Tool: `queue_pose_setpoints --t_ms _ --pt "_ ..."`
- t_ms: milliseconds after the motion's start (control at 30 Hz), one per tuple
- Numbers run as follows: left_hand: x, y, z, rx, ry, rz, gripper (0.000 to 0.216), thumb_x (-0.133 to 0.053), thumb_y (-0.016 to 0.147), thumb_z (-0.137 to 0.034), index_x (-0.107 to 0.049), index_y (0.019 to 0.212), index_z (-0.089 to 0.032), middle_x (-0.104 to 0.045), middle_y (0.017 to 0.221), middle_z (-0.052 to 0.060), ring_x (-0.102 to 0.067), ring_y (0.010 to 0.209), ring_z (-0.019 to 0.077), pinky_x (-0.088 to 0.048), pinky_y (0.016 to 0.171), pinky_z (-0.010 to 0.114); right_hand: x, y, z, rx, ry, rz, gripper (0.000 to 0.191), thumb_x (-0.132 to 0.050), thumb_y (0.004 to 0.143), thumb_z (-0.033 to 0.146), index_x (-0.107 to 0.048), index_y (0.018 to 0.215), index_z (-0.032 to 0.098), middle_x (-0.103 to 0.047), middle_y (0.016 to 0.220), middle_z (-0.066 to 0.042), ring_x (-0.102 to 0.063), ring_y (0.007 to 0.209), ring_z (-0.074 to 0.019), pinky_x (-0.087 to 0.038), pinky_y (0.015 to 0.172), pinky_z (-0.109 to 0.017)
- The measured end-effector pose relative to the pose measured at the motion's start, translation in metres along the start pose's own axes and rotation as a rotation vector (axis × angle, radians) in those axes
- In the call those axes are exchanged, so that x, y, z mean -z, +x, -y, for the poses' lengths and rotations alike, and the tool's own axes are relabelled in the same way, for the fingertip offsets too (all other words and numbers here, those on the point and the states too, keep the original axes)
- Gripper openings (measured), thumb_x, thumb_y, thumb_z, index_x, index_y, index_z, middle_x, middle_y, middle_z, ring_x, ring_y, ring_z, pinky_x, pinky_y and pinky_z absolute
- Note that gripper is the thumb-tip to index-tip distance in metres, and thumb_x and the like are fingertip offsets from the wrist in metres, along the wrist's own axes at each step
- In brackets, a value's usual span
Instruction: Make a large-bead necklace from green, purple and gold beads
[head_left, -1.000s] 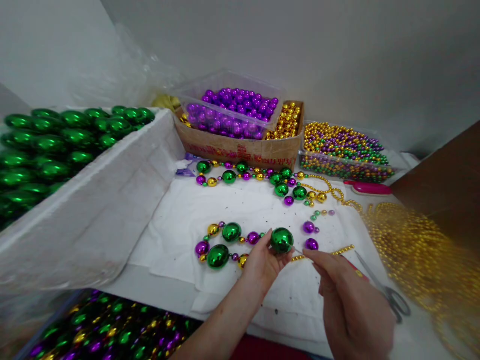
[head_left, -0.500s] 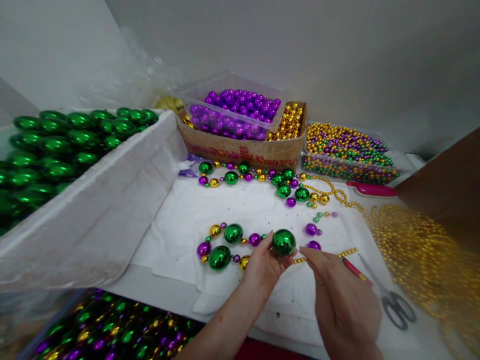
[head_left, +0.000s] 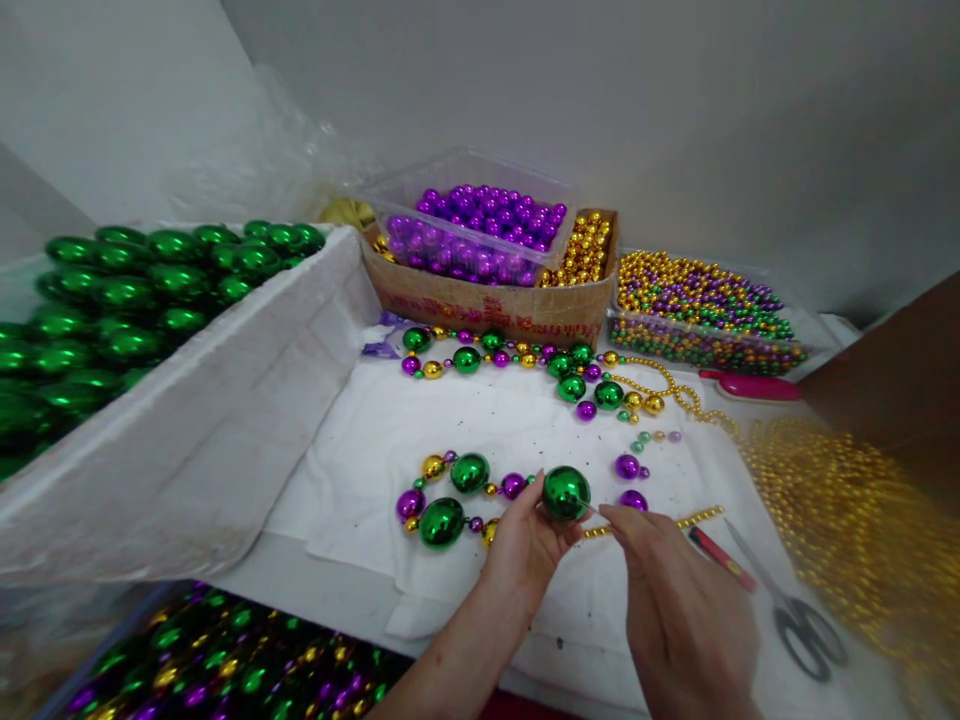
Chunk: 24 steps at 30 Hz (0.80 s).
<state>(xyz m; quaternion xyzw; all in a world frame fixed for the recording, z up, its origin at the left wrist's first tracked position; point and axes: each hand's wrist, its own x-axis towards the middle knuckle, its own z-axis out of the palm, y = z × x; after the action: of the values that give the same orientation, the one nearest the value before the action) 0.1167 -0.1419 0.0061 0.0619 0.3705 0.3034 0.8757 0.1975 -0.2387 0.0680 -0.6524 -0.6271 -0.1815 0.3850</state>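
My left hand [head_left: 529,540] is closed round a large shiny green bead [head_left: 565,493], holding it above the white cloth. My right hand [head_left: 679,590] pinches a thin, pale needle-like piece [head_left: 589,508], whose tip meets the right side of that bead; whether it is a needle or a stiff string I cannot tell. From behind my left hand a strand of green, purple and gold beads [head_left: 442,523] loops out to the left on the cloth. A short string of small gold beads [head_left: 701,517] runs behind my right hand. Two loose purple beads [head_left: 627,467] lie just beyond it.
Scissors [head_left: 806,630] and a red-handled tool [head_left: 721,558] lie at right, beside piled gold bead strings [head_left: 840,520]. A white foam box [head_left: 300,380] of green beads stands left. At the back are a clear tub [head_left: 480,160], a cardboard box [head_left: 487,305] and a mixed-bead tub [head_left: 705,340].
The whole view has shifted slightly. The green bead has turned a little in my left hand, and the thin piece in my right hand still meets it.
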Motion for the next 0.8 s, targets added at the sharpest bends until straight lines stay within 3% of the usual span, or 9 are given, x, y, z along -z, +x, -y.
queue_pose_setpoints --t_ms 300,533,800 --pt "-0.002 -0.002 -0.002 -0.008 0.004 0.013 0.017 -0.051 0.087 -0.025 -0.058 0.081 -0.010 -0.065 0.069 0.006 -0.061 0.057 0.0142 -0.046 0.050 0.023 0.005 0.009 0.005 0.034 -0.040 -0.061 0.026 -0.040 0.094 0.012 -0.066 0.096 0.009 -0.072 0.081 -0.009 -0.068 0.070 -0.0142 -0.052 0.069 -0.019" --pt "-0.001 0.000 -0.003 -0.032 0.012 0.027 0.015 -0.049 0.087 -0.022 -0.058 0.082 -0.011 -0.065 0.070 0.007 -0.064 0.061 0.0167 -0.043 0.047 0.022 -0.004 -0.004 0.002 0.026 -0.033 -0.120 0.021 -0.047 0.089 0.004 -0.063 0.102 0.006 -0.072 0.090 -0.012 -0.066 0.090 -0.0153 -0.049 0.080 -0.021" --pt "0.000 0.000 -0.001 -0.048 0.023 0.057 0.018 -0.049 0.087 -0.022 -0.060 0.080 -0.010 -0.066 0.070 0.008 -0.063 0.062 0.0162 -0.043 0.049 0.021 -0.004 -0.007 0.000 0.015 -0.047 -0.112 0.022 -0.047 0.089 0.006 -0.064 0.103 0.007 -0.072 0.093 -0.011 -0.067 0.089 -0.0158 -0.049 0.079 -0.022"
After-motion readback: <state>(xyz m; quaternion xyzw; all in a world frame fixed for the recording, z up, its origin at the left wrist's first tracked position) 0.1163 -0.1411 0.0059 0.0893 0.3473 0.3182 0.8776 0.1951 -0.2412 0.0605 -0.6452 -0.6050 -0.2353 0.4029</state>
